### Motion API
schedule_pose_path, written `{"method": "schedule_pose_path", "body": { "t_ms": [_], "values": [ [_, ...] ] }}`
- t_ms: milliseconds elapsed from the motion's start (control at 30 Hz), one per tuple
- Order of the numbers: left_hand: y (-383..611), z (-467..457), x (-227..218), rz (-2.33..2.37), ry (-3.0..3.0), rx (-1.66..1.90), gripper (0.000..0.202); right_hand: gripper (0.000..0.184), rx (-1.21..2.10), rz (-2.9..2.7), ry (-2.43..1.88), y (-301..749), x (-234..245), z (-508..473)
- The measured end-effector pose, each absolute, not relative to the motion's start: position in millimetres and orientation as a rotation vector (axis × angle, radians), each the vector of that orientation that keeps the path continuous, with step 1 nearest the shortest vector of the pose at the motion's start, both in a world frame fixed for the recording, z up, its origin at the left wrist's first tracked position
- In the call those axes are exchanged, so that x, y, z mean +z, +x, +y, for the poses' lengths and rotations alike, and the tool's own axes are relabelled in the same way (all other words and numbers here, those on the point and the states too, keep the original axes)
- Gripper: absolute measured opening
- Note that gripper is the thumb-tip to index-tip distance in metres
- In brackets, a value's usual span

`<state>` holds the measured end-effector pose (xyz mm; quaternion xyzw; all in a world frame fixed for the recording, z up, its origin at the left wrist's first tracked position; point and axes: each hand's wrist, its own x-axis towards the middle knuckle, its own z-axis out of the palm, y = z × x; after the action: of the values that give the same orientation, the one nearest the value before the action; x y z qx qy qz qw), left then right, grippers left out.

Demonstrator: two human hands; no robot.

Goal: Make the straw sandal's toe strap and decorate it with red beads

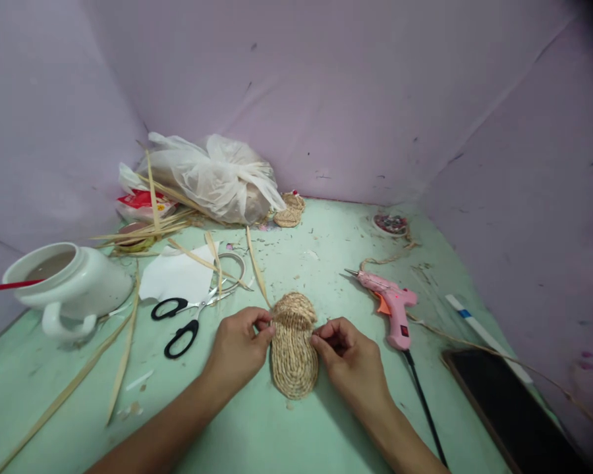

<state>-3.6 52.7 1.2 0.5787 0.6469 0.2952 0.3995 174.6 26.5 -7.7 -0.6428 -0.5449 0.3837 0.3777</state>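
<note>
A small woven straw slipper lies sole down on the table, its rounded toe band pointing away from me. My left hand pinches its left edge beside the band, thumb against forefinger. On the opposite side my right hand grips the right edge in the same way, a little lower. One flat pale straw strip reaches from the table toward my left fingertips; whether it joins the slipper I cannot tell. Black-handled scissors lie left of my left hand. To the right of my right hand rests a pink glue gun.
At left stands a white pot with a red stick. Behind are a white plastic bag, straw strips, another small woven piece and a small dish. White paper, a tape roll and a phone also lie here.
</note>
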Motion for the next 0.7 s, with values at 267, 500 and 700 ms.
{"method": "schedule_pose_path", "body": {
  "t_ms": [267,500,700],
  "values": [
    [-3,41,7,1.502,1.573,0.698,0.021,0.008,0.978,-1.417,-1.649,178,-4,27],
    [-5,42,1,1.411,1.327,0.81,0.025,0.01,0.997,-1.46,-1.62,182,-6,30],
    [-11,45,1,1.368,1.055,1.032,0.026,0.031,0.52,-1.318,-1.808,221,20,35]
  ]
}}
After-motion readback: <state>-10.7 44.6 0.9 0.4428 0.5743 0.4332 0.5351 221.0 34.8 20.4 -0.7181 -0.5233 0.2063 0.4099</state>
